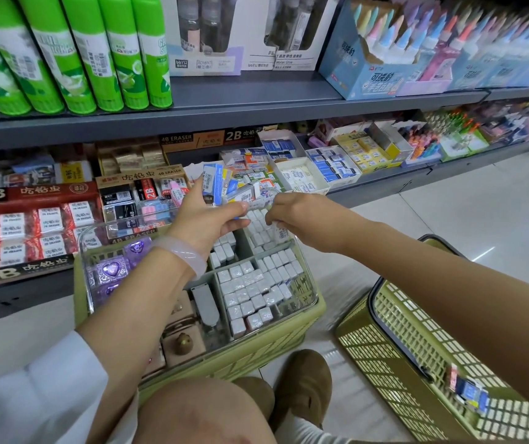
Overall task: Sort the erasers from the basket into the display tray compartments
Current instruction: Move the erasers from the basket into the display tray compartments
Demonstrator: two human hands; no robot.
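A clear display tray with several compartments sits on a green crate. Its right compartments hold several small white wrapped erasers; the left ones hold purple heart boxes. My left hand grips a bunch of blue and white erasers above the tray's far end. My right hand reaches into the far right compartment, fingers curled down among the white erasers; whether it holds one is hidden. A green basket stands on the floor at the right with a few erasers in it.
The lower shelf behind the tray carries boxes of 2B and 4B erasers and white cartons of erasers. Green glue sticks stand on the upper shelf. My knee and a brown shoe are below the crate.
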